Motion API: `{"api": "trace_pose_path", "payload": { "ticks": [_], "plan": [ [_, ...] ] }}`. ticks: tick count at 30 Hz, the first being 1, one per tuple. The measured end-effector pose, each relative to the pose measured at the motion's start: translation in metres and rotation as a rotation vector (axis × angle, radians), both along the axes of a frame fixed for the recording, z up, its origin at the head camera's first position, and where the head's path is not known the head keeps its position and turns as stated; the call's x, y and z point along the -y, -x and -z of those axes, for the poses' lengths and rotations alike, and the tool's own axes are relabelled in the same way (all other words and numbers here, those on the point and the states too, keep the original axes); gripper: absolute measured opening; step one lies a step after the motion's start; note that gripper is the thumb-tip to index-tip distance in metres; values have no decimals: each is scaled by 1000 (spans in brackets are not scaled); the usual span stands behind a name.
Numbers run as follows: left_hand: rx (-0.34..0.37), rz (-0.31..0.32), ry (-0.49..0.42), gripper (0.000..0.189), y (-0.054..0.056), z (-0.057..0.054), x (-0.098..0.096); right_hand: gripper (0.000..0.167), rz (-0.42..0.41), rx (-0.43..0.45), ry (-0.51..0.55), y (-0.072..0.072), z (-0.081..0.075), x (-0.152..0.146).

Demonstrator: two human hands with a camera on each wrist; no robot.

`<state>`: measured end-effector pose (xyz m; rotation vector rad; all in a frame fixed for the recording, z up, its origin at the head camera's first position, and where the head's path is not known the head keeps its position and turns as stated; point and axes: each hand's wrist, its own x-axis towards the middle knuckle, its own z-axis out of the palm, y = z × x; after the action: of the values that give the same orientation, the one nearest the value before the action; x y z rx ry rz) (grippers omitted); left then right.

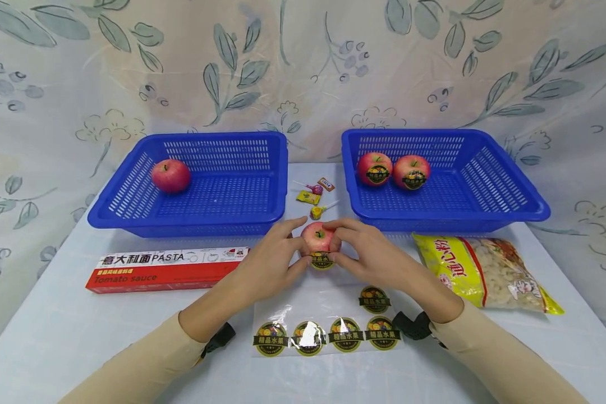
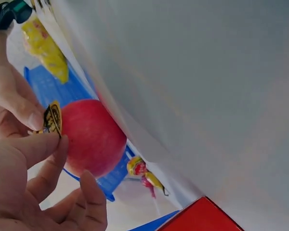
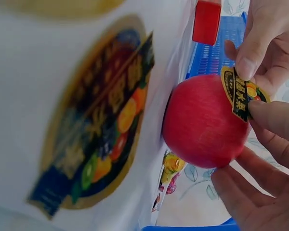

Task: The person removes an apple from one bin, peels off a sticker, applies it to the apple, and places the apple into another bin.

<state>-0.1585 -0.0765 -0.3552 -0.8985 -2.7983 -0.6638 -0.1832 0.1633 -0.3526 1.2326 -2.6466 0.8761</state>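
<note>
A red apple [image 1: 317, 235] stands on the table between both hands, a round black-and-gold sticker [image 1: 322, 260] on its near side. My left hand [image 1: 270, 258] holds the apple's left side, its thumb at the sticker's left edge. My right hand [image 1: 371, 252] grips the other side, index finger over the top and thumb at the sticker's right edge. In the right wrist view both thumbs press the sticker [image 3: 241, 94], and right-hand fingers reach beneath the apple [image 3: 202, 122]. Part of the sticker [image 2: 53, 118] stands off the skin in the left wrist view.
One apple [image 1: 171, 175] sits in the left blue basket [image 1: 217, 221]. Two stickered apples [image 1: 411, 171] sit in the right basket [image 1: 449, 219]. Candies [image 1: 309, 196] lie between. A pasta box [image 1: 166, 270], a yellow bag [image 1: 485, 272] and a clear sticker sheet [image 1: 328, 303] lie nearer.
</note>
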Motion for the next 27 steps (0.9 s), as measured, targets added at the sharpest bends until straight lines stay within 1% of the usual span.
{"api": "trace_pose_path", "payload": {
  "ticks": [5,8,17,23,27],
  "plan": [
    [9,8,15,9,5,1,-2,15,17,-3,-19,4,1,1],
    [2,12,8,12,7,0,-3,15,26,-3,-13,5,0,1],
    [10,24,-40,25,15,1,-3,16,48,26,79,9,1,3],
    [-13,28,-63,35,20,1,-5,19,53,3,90,13,3,4],
    [9,35,-57,34,23,0,-5,18,43,2,82,14,4,4]
  ]
}}
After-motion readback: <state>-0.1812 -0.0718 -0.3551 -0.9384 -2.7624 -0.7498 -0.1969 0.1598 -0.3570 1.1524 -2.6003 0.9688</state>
